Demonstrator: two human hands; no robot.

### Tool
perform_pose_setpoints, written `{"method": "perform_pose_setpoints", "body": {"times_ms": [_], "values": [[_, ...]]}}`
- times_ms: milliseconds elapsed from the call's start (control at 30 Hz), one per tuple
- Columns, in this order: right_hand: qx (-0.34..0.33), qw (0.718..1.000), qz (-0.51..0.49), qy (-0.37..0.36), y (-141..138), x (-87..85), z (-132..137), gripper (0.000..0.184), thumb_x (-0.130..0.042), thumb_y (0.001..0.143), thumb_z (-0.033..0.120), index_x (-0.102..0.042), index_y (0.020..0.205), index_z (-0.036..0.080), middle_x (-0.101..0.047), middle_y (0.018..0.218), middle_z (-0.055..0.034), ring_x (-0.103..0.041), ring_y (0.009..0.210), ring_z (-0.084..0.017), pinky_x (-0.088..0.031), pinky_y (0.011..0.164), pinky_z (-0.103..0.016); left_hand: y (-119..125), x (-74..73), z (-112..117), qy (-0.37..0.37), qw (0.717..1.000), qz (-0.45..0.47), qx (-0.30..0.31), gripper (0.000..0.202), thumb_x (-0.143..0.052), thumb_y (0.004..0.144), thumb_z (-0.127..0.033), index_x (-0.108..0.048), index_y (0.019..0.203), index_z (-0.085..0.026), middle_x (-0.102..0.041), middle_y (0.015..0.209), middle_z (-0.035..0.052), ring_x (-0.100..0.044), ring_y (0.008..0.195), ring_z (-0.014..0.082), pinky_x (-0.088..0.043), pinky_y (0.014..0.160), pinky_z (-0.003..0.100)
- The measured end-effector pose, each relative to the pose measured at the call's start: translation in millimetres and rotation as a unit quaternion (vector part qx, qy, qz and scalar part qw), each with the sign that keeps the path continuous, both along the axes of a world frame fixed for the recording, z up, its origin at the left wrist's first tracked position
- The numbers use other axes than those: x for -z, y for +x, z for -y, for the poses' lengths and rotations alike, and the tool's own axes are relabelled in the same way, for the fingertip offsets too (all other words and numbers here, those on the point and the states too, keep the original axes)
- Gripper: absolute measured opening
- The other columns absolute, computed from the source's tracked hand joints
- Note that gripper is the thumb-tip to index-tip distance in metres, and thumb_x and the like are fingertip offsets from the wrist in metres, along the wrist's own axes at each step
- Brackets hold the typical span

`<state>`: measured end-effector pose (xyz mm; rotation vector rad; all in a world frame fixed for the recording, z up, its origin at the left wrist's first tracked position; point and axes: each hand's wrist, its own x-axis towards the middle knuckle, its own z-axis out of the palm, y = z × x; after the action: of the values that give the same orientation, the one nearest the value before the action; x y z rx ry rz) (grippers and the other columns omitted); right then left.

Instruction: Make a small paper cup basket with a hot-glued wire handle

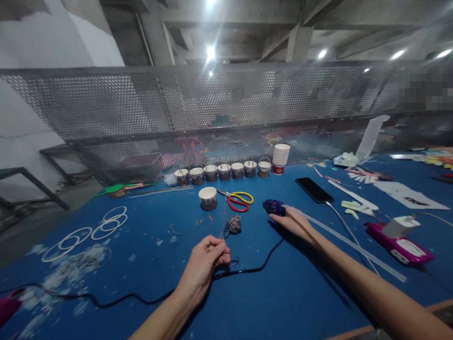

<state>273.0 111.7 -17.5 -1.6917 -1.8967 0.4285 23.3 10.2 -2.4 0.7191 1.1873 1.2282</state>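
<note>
Twine strand [224,212] is pinched in closed L hand [208,257] near front edge of table [148,269]. Twine ball [233,225] lies just beyond. Blue glue gun [274,207], mid-table, is touched by R hand [293,222]; whether it's gripped can't be told. Step judged: gun pick-up. Firm grasp needed, w/ cord [247,269] kept clear.

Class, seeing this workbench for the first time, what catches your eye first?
The left hand pinches a thin grey twine strand at table centre, while the right hand touches a dark blue plastic glue gun. Behind, a row of small white cups lines the far edge of the blue table.
</note>
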Motion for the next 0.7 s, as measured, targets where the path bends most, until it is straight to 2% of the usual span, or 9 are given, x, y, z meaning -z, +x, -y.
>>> {"method": "perform_pose_setpoints", "body": {"times_ms": [133,267,333,400,533,700], "values": [[0.026,0.999,-0.011,-0.044,-3,4.1,-2,0.029,-0.051,0.075,0.035,-0.068,0.086,0.014,-0.068,0.074,-0.0105,-0.063,0.069,-0.028,-0.043,0.060,-0.033,-1,1.4,-1,0.003,1.000,-0.008,-0.008,0.031,-0.081,0.049,-0.030,-0.056,0.060,-0.014,-0.065,0.054,0.0013,-0.057,0.045,0.0078,-0.046,0.052,0.020],[0.013,0.995,-0.099,-0.029,-4,-13.1,20,0.036,-0.046,0.078,0.040,-0.065,0.096,0.015,-0.068,0.085,-0.0092,-0.062,0.080,-0.025,-0.044,0.066,-0.031,-2,0.5,-2,-0.001,1.000,-0.005,-0.015,0.028,-0.079,0.051,-0.028,-0.057,0.061,-0.014,-0.066,0.055,0.0028,-0.056,0.045,0.0080,-0.045,0.052,0.021],[-0.031,0.982,-0.178,-0.063,-7,-24.9,38,0.037,-0.047,0.078,0.045,-0.065,0.089,0.015,-0.067,0.076,-0.0075,-0.062,0.074,-0.023,-0.043,0.065,-0.031,-2,-0.8,-2,0.000,1.000,-0.010,-0.021,0.025,-0.078,0.054,-0.027,-0.057,0.060,-0.013,-0.066,0.056,0.0031,-0.056,0.046,0.0078,-0.045,0.053,0.021],[-0.096,0.965,-0.214,-0.116,-12,-33.1,56,0.036,-0.047,0.078,0.047,-0.065,0.082,0.016,-0.063,0.062,-0.0040,-0.059,0.063,-0.020,-0.042,0.061,-0.030,-2,-1.8,-2,0.004,0.999,-0.019,-0.027,0.023,-0.076,0.056,-0.025,-0.058,0.060,-0.013,-0.066,0.058,0.0032,-0.056,0.047,0.0077,-0.046,0.053,0.021],[-0.178,0.955,-0.176,-0.158,-29,-34.3,80,0.033,-0.051,0.078,0.047,-0.063,0.066,0.019,-0.048,0.047,0.0020,-0.046,0.050,-0.014,-0.037,0.052,-0.026,-1,-1.1,-1,0.014,0.999,-0.026,-0.028,0.019,-0.074,0.059,-0.023,-0.057,0.061,-0.014,-0.066,0.057,0.0030,-0.056,0.046,0.0083,-0.045,0.052,0.022],[-0.237,0.947,-0.165,-0.140,-44,-29.8,85,0.036,-0.045,0.083,0.046,-0.063,0.067,0.019,-0.047,0.051,0.0016,-0.043,0.052,-0.012,-0.037,0.053,-0.026,0,3.9,-2,0.022,0.999,-0.046,-0.013,0.018,-0.071,0.062,-0.024,-0.056,0.063,-0.014,-0.066,0.057,0.0030,-0.056,0.046,0.0090,-0.043,0.051,0.022]]}}
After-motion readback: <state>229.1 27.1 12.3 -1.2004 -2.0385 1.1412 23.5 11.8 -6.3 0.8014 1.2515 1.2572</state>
